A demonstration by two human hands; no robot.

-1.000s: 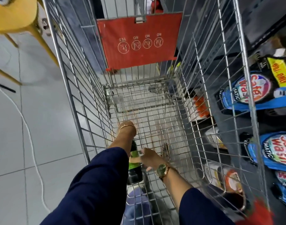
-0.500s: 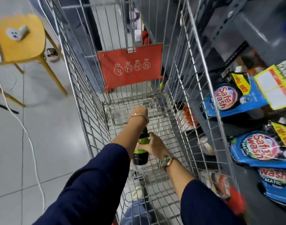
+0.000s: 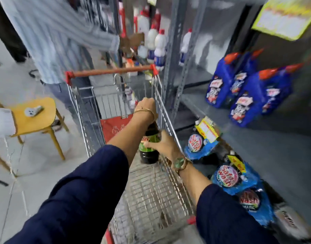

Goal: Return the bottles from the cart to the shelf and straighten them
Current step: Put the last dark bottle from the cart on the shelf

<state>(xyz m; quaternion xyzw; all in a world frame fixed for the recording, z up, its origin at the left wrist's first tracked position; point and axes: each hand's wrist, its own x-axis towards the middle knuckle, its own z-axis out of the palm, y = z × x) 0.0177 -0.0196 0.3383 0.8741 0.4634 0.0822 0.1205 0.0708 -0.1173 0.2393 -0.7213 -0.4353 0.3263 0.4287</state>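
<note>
Wire cart [image 3: 168, 120]; both hands grip dark glossy bottle [image 3: 149, 152]

Floor [image 3: 36, 166]: pale grey tiles, glossy.
Chair [image 3: 34, 117]: yellow seat, thin legs, at left.
Uprights [image 3: 175, 67]: grey perforated steel, right of centre.
Light: even, indoor; the picture is blurred.
</note>
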